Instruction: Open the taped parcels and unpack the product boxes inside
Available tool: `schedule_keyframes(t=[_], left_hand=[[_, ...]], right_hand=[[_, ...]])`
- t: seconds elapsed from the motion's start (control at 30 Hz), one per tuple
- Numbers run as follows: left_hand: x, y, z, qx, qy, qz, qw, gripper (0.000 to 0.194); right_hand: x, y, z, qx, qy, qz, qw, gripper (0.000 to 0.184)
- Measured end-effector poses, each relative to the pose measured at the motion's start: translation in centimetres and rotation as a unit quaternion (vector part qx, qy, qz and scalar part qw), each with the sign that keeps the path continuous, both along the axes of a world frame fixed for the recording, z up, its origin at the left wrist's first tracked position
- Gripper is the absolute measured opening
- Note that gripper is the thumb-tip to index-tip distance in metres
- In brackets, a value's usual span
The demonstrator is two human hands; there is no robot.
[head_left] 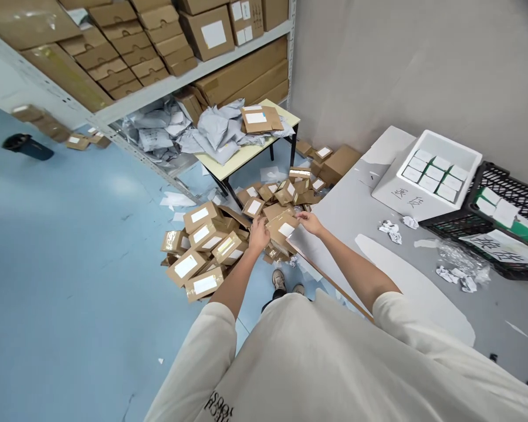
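Observation:
A brown cardboard box (276,227) with a white label is between my two hands, above the pile on the floor. My left hand (259,234) grips its left side with bent fingers. At the box's right edge, the closed fingers of my right hand (310,223) hold it near the table corner. Below and around lie many labelled cardboard boxes (186,266), heaped to the left of my hands and beyond them. Part of the held box's underside is hidden.
A grey table (426,328) on the right bears a white foam box (387,187), a black crate (475,225) and crumpled paper (391,230). Ahead, a small yellow table (226,168) carries grey mailing bags (215,130). Metal shelving (154,88) with cartons stands behind it.

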State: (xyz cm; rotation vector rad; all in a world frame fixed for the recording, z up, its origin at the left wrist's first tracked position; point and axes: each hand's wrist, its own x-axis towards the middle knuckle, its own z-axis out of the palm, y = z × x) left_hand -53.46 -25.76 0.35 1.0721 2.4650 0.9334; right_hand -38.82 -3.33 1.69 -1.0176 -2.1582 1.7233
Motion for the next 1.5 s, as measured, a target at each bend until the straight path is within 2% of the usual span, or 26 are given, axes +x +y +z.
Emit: schedule_keyframes(t=[0.17,0.3,0.47,0.6,0.7,0.8,1.0,1.13,1.23,1.37,1.5], left_hand=[[3.3,-3.3,-0.1,0.002,0.0,0.023,1.0,0.059],[4.6,-6.3,0.0,-0.006,-0.017,0.04,0.999,0.057],[3.9,-9.9,0.4,-0.012,-0.036,0.075,0.996,0.055],[1.9,-13.0,-0.4,-0.006,-0.041,0.098,0.994,0.055],[-0.4,-16.0,-1.8,-0.009,-0.044,0.119,0.992,0.055],[-3.9,-19.6,-3.3,-0.023,-0.051,0.134,0.989,0.055],[-13.2,-27.3,-6.2,-0.031,-0.053,0.149,0.987,0.055],[-19.1,-31.4,-8.6,-0.049,-0.078,0.161,0.983,0.054],[-22.5,-33.5,-10.4,-0.06,-0.095,0.176,0.978,0.054],[-25.7,-35.4,-12.9,-0.074,-0.122,0.195,0.97,0.051],[-28.0,-36.5,-16.8,-0.094,-0.162,0.243,0.952,0.052]], right_hand=[[1.0,-2.9,-1.5,-0.008,0.003,0.033,0.999,0.015],[0.8,-5.2,-1.8,0.0,0.003,0.065,0.998,0.015],[-1.2,-8.1,-1.3,0.013,-0.001,0.093,0.996,0.013],[-4.2,-11.0,-1.6,0.011,-0.007,0.131,0.991,0.016],[-7.4,-13.9,-2.3,0.005,-0.004,0.151,0.988,0.018],[-11.4,-17.3,-3.4,0.001,-0.005,0.164,0.986,0.02],[-21.2,-24.4,-6.2,-0.013,-0.036,0.166,0.985,0.018],[-26.7,-28.2,-8.6,-0.03,-0.049,0.171,0.983,0.02],[-29.7,-29.8,-10.5,-0.034,-0.057,0.182,0.981,0.02],[-32.5,-30.6,-13.3,-0.028,-0.084,0.185,0.979,0.019],[-35.0,-30.8,-17.2,-0.031,-0.084,0.198,0.976,0.02]])
